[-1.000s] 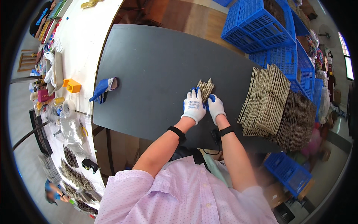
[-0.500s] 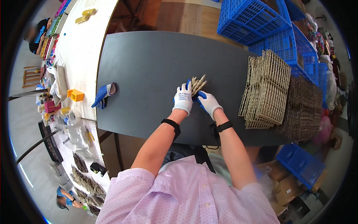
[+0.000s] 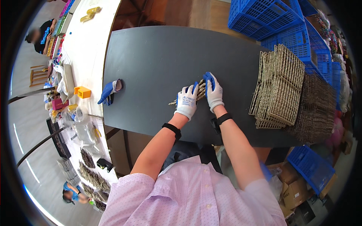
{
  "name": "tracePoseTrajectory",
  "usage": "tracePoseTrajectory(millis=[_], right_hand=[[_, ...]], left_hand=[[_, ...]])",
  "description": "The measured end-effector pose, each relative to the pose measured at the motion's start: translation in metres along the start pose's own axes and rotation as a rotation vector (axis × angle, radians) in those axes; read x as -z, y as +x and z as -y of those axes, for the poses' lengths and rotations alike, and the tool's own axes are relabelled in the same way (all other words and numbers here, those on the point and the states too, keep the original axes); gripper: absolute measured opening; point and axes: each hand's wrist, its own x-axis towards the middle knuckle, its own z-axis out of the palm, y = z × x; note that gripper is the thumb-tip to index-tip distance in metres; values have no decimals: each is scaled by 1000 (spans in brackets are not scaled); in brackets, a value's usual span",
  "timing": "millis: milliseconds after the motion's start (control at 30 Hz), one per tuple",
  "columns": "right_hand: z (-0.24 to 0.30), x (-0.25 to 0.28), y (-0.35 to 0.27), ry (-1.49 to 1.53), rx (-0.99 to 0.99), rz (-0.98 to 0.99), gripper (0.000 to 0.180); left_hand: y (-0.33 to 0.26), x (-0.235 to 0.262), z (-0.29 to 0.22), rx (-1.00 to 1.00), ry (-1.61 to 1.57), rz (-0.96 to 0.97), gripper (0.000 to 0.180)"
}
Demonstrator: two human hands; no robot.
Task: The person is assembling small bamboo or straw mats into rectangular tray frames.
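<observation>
Over the middle of the dark grey table [image 3: 151,64], I hold a small bundle of beige, twisted rope-like sticks [image 3: 201,90]. My left hand [image 3: 186,101], in a white glove with blue fingertips, is closed round the bundle, and a thin end pokes out past it on the left. My right hand [image 3: 213,92], gloved alike, presses against the far right end with its fingers bent together. Part of the bundle is hidden by the gloves. Farther left on the table lies a spare blue and white glove [image 3: 110,91].
A stack of beige ribbed rectangular panels [image 3: 281,86] stands at the table's right, beside darker brown ones [image 3: 316,105]. Blue plastic crates [image 3: 264,17] rise behind them. On the left, a white table [image 3: 92,45] bears a yellow-orange holder [image 3: 82,92]. Two other people are far left.
My right hand has moved up and away to the far end of the bundle. The bundle lies more slanted, with an end now showing left of my left hand.
</observation>
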Motion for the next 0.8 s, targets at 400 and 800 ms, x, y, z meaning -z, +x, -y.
tracePoseTrajectory(millis=[400, 800], right_hand=[[6, 29, 3, -200, 173, 109, 45], [-10, 44, 18, -468, 525, 226, 64]], left_hand=[[-28, 6, 15, -66, -90, -112, 108], [-80, -28, 31, 216, -120, -332, 115]])
